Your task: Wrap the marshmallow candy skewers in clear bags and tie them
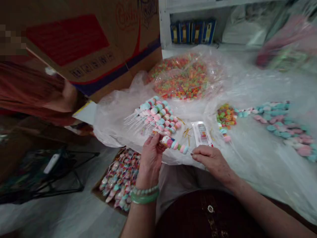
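Note:
A skewer of pastel marshmallows [179, 146] lies level between my hands, its top end inside a small printed clear wrapper [165, 140]. My left hand [152, 153], with green bangles at the wrist, pinches the wrapper at that end. The fingers of my right hand [213, 162] close on the thin stick end at the other side. Just beyond, a pile of marshmallow skewers [160, 114] rests on the plastic sheet. Gold twist ties [187, 133] and a stack of printed wrappers [202, 133] lie close to my right hand.
Behind is a large bag of colourful ring candies [183, 77], with a smaller heap [226, 115] to the right. Loose marshmallows [284, 124] spread further right. A carton of wrapped skewers [121, 178] stands below left. A big cardboard box [99, 43] and another person's arm [65, 99] are at left.

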Motion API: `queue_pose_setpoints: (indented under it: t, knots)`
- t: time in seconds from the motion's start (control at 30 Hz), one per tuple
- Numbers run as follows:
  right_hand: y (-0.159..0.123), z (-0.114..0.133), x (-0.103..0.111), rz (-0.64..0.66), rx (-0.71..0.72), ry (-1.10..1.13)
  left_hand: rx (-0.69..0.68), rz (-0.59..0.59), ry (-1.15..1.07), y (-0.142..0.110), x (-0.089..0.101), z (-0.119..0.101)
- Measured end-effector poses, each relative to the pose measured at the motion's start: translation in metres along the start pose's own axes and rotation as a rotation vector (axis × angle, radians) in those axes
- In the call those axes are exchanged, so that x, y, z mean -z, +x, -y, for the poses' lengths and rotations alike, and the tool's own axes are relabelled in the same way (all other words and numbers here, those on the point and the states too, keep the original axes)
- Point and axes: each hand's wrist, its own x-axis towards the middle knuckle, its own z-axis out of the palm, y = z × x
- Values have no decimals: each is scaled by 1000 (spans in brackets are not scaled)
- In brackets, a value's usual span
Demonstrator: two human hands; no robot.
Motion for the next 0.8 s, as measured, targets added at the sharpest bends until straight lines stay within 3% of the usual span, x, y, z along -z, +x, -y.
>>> queue_pose_setpoints:
  t: [0.2, 0.37, 0.43, 0.6, 0.7, 0.8]
  knots:
    - [4, -22, -5, -87, 76, -134, 95, 49, -40, -2, -13, 6]
    - [3, -25, -8, -100, 165, -197, 85, 115, 0, -5, -17, 14]
    - [4, -22, -11, -73, 72, -42, 87, 127, -10, -7, -19, 18]
    - [9, -19, -17, 135, -440, 703, 102, 138, -9, -10, -22, 30]
    - [10, -23, -17, 281, -525, 986, 136, 143, 28, -16, -26, 36]
    - [10, -23, -16, 253, -508, 1012, 211, 180, 78, -21, -29, 38]
